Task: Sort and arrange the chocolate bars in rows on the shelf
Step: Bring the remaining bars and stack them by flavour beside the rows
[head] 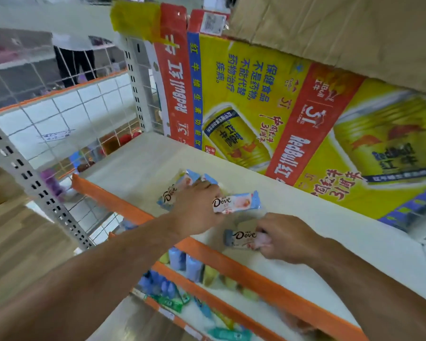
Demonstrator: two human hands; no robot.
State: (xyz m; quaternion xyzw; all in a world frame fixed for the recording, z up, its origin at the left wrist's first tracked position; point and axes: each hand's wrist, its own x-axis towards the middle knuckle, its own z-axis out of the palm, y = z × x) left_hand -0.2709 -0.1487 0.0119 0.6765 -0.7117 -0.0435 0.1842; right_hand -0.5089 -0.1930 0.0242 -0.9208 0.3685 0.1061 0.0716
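One wide white shelf point(138, 163) is running across the view from the lower right to the middle left, with an orange strip point(256, 276) lining its front. Along the back of the shelf a big yellow and red drinks carton point(268, 107) is lying on its side, and a plain brown cardboard box point(342, 28) is showing above it. At the shelf's far left end a second carton point(175, 82) with the same print is standing on edge. Beyond the left end of the shelf a white slotted post point(22, 168) is rising, and wire mesh point(59, 107) is closing off the side. Below the shelf, a lower level is carrying blue bottles point(180, 259) and some green packets that are too blurred to name. Two bare forearms are reaching in over the shelf's front strip. The left hand point(197, 207) is lying palm down in the middle of the shelf, covering part of a small pile of chocolate bars point(169, 194). At its thumb side it is gripping one end of the middle bar point(236, 201), a pink and blue wrapper pointing right with a shadow under it. The right hand point(288, 238) is working nearer the shelf's front strip. Its fingers are curling round the right end of the front bar point(241, 238), which is lying just behind the strip and apart from the pile.
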